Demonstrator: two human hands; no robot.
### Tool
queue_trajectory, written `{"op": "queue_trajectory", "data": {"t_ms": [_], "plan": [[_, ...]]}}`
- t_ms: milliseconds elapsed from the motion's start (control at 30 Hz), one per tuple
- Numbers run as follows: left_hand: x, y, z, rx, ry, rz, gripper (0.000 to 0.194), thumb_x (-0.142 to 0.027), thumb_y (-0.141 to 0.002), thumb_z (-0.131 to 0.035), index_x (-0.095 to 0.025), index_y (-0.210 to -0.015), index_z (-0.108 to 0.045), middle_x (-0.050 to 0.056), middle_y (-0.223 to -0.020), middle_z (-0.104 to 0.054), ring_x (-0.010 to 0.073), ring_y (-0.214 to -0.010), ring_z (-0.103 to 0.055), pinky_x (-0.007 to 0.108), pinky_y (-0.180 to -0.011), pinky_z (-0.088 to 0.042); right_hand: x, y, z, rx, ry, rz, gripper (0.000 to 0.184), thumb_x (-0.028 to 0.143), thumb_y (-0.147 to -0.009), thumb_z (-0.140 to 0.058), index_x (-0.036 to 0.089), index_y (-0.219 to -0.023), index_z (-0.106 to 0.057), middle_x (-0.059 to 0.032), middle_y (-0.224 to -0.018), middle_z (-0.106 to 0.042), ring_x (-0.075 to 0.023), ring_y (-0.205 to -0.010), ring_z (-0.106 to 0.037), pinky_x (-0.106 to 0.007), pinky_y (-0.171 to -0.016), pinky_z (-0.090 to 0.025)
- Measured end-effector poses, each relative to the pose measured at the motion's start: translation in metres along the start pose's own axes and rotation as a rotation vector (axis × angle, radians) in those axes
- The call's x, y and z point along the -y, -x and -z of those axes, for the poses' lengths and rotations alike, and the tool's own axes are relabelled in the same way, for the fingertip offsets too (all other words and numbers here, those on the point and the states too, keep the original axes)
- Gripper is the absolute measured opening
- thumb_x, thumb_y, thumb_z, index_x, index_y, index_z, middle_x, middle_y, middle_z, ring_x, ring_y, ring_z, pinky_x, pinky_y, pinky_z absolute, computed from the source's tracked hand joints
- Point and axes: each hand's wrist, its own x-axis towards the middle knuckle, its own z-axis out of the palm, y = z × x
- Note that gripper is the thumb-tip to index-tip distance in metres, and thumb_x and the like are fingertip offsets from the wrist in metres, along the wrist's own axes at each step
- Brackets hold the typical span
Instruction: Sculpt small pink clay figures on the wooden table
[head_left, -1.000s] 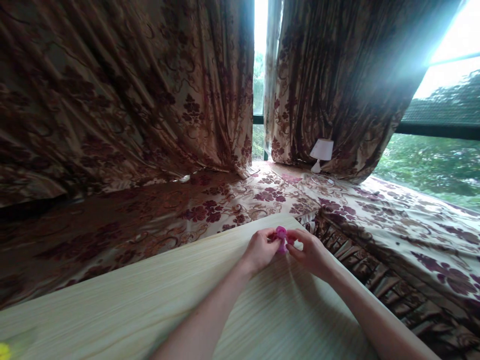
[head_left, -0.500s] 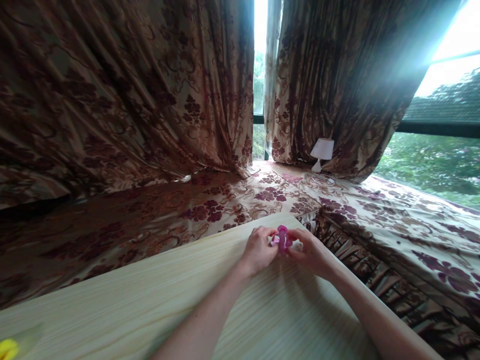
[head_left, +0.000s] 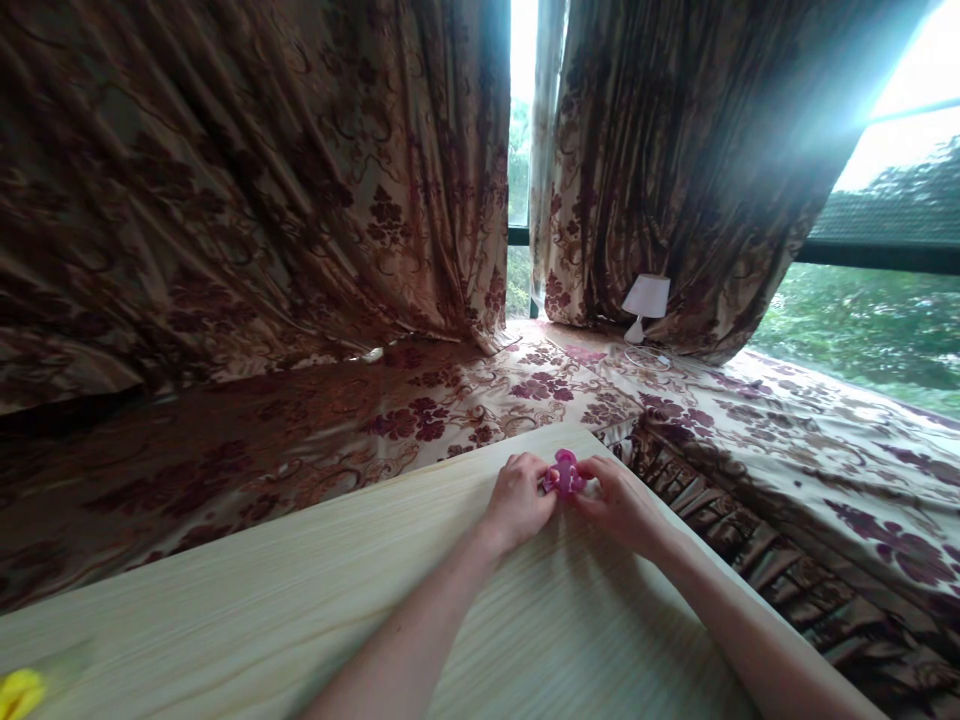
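A small magenta flower-shaped piece (head_left: 565,474) with rounded, petal-like lobes is held up between both hands, over the far corner of a pale wooden table (head_left: 360,560). From the left side, my left hand (head_left: 521,497) pinches its edge with thumb and fingertips, where a lighter pink bit shows. My right hand (head_left: 616,500) grips the opposite edge between thumb and forefinger. The fingertips cover parts of the piece, so its full outline and its underside are hidden.
Something bright yellow (head_left: 21,692) lies at the table's near left corner, beside what seems to be clear film. Beyond the table, flowered fabric (head_left: 544,385) covers a ledge bearing a small white lamp (head_left: 646,298). Patterned curtains (head_left: 420,180) hang behind.
The magenta flower-shaped piece has turned between my fingers, from nearly edge-on to a broader face. My hands stay in almost the same place.
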Motion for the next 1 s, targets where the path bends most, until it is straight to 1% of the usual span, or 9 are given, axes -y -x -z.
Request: {"op": "queue_trajectory", "data": {"t_ms": [167, 333, 433, 500, 733, 1000], "plan": [[0.0004, 0.0006, -0.0005, 0.001, 0.013, 0.008, 0.007, -0.017, -0.071, -0.054, -0.019, -0.072, -0.061, 0.004, -0.080, -0.059, 0.0181, -0.085, -0.051, 0.029, -0.077, -0.042, 0.0001, 0.0008, 0.0002, 0.007, 0.023, -0.001, 0.010, 0.025, -0.075, -0.058, 0.020, -0.081, -0.062, -0.0016, -0.076, -0.060, -0.0160, -0.074, -0.053, -0.025, -0.067, -0.039], [0.0002, 0.0001, -0.0003, 0.013, 0.024, 0.015, 0.008, -0.017, -0.070, -0.055, -0.019, -0.073, -0.062, 0.004, -0.082, -0.059, 0.0181, -0.086, -0.051, 0.030, -0.078, -0.042, 0.0004, -0.0004, -0.0017, -0.004, 0.019, 0.001, 0.015, 0.031, -0.077, -0.057, 0.020, -0.085, -0.063, -0.0023, -0.077, -0.060, -0.0164, -0.076, -0.052, -0.025, -0.067, -0.039], [-0.0005, 0.0002, 0.0000, 0.015, 0.030, 0.019, 0.008, -0.017, -0.071, -0.055, -0.019, -0.074, -0.062, 0.004, -0.082, -0.059, 0.0181, -0.086, -0.052, 0.030, -0.078, -0.042, 0.0011, -0.0008, -0.0022, -0.008, 0.020, 0.005, 0.019, 0.037, -0.079, -0.055, 0.020, -0.083, -0.063, -0.0026, -0.076, -0.059, -0.0165, -0.075, -0.052, -0.025, -0.067, -0.039], [-0.0009, 0.0005, 0.0002, 0.012, 0.032, 0.021, 0.008, -0.018, -0.071, -0.055, -0.019, -0.074, -0.063, 0.004, -0.082, -0.058, 0.0181, -0.086, -0.052, 0.030, -0.078, -0.042, 0.0013, -0.0008, -0.0016, -0.015, 0.015, 0.002, 0.020, 0.038, -0.080, -0.054, 0.020, -0.081, -0.063, -0.0024, -0.075, -0.059, -0.0161, -0.074, -0.052, -0.025, -0.066, -0.039], [-0.0008, 0.0011, 0.0003, 0.002, 0.033, 0.006, 0.007, -0.017, -0.072, -0.055, -0.019, -0.073, -0.062, 0.004, -0.083, -0.059, 0.0178, -0.086, -0.052, 0.030, -0.079, -0.043, 0.0015, 0.0005, 0.0022, -0.015, 0.016, -0.006, 0.010, 0.027, -0.078, -0.055, 0.020, -0.078, -0.062, -0.0014, -0.075, -0.059, -0.0152, -0.074, -0.053, -0.024, -0.067, -0.038], [-0.0012, 0.0017, 0.0010, 0.000, 0.023, 0.009, 0.006, -0.020, -0.073, -0.056, -0.018, -0.072, -0.062, 0.004, -0.082, -0.058, 0.0177, -0.085, -0.052, 0.030, -0.078, -0.042, 0.0027, 0.0005, 0.0030, -0.010, 0.035, 0.006, 0.011, 0.024, -0.078, -0.053, 0.020, -0.078, -0.063, -0.0010, -0.073, -0.059, -0.0150, -0.071, -0.053, -0.023, -0.064, -0.037]]}}
